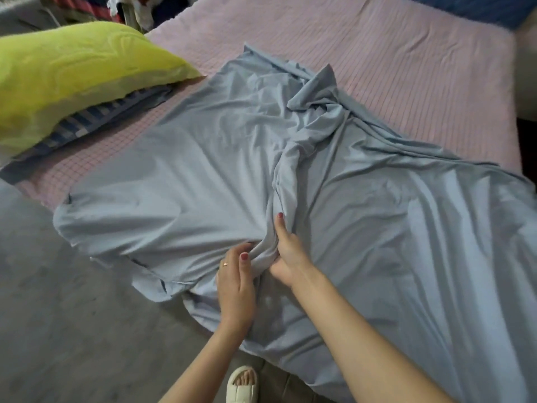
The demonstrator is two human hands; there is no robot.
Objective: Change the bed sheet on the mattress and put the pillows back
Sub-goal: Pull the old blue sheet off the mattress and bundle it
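The left hand [236,289] and the right hand [286,251] meet at the near edge of the bed, both bunched into the same ridge of the blue sheet [203,175]: the left pinches a gather between thumb and fingers, and the right has its fingers curled into the fold just beside it, thumb lying up along the crease. To do this step well, I judge the hands should draw apart along the hem rather than lift the bundle whole, feeling for a corner or edge, so the cloth opens flat instead of twisting further. The fabric looks thin, smooth and slippery, so a firm pinch is wise. The sheet lies only part spread, its near part hanging over the mattress [406,68] edge toward the floor, a thick rumpled fold running away from the hands up its middle. Beyond and to the right the pink ribbed mattress cover shows bare. At far left a yellow-green pillow [72,71] rests on a dark striped pillow [96,117], near the sheet's left side.
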